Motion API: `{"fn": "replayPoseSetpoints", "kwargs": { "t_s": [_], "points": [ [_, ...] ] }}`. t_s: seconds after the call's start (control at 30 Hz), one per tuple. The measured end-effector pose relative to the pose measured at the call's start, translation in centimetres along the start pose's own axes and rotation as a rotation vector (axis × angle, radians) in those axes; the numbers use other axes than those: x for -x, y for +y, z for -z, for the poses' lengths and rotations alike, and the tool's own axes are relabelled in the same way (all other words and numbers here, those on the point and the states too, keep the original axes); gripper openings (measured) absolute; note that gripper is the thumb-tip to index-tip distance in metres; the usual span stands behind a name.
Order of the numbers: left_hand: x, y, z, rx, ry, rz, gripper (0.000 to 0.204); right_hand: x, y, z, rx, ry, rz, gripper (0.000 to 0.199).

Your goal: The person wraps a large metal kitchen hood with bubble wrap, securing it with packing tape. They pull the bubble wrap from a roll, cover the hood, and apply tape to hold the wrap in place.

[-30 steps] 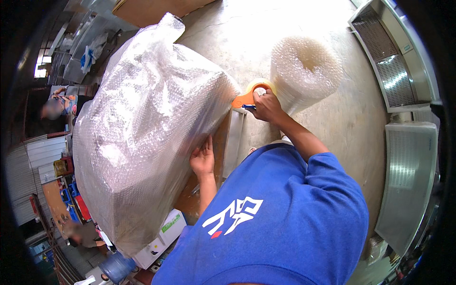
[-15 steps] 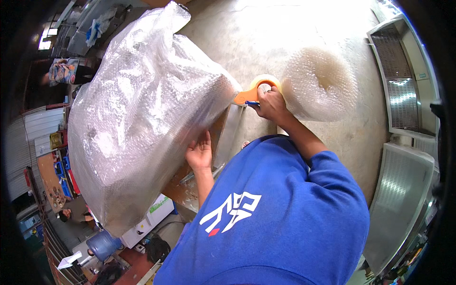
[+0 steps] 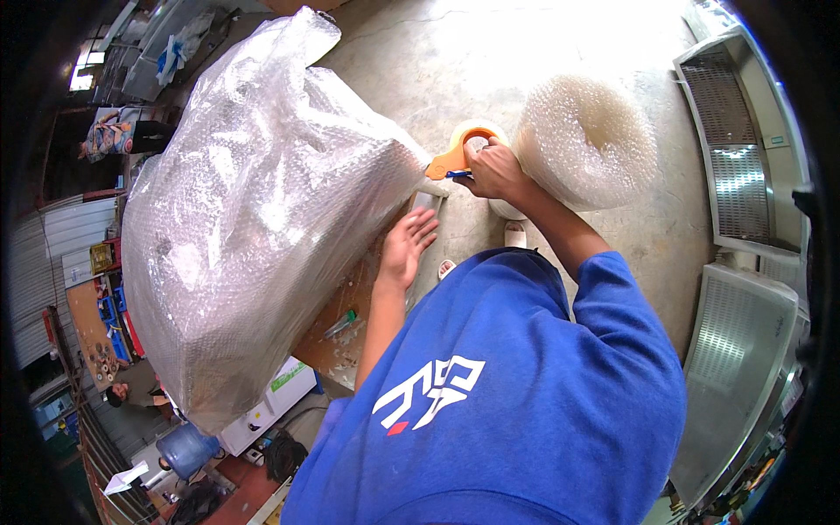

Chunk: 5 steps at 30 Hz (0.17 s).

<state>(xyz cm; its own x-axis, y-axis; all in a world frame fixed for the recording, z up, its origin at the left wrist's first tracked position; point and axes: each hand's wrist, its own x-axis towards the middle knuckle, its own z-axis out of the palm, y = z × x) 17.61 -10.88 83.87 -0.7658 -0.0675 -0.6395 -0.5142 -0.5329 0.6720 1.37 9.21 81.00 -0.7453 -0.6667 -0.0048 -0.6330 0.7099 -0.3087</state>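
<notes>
A large boxy bundle in clear bubble wrap (image 3: 262, 227) stands on a worn wooden table (image 3: 328, 306) to my left. My right hand (image 3: 497, 171) grips an orange tape dispenser (image 3: 449, 163) with a blue part at its front. The dispenser's front end is at the bundle's right corner. My left hand (image 3: 408, 249) is open beside the bundle's near side, fingers stretched toward the dispenser, holding nothing. A green-handled tool (image 3: 343, 322) lies on the table below the wrap. Whatever is inside the bundle shows only as a blurred shape.
A thick roll of bubble wrap (image 3: 582, 149) stands on the concrete floor (image 3: 420, 52) at the right. Perforated metal panels (image 3: 735, 385) line the far right. Behind the bundle are a person (image 3: 109, 136), another person (image 3: 136, 389) and a blue water bottle (image 3: 188, 449).
My left hand has moved away from the bundle's side, up and right toward the dispenser. My right hand and the dispenser have shifted slightly up and left. The green-handled tool has come into view.
</notes>
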Motion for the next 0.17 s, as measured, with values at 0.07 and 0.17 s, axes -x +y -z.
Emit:
{"fn": "replayPoseSetpoints", "kwargs": {
  "t_s": [0.07, 0.17],
  "points": [
    [-1.8, 0.2, -2.6, -0.316, -0.036, -0.002, 0.051, 0.0, 0.4, 0.2, 0.003, 0.005, 0.016, 0.06],
    [-4.3, 0.6, -4.6, -0.621, -0.071, -0.033, 0.053, -0.1, 0.9, 0.7, -0.002, 0.005, 0.029, 0.06]
  ]
}}
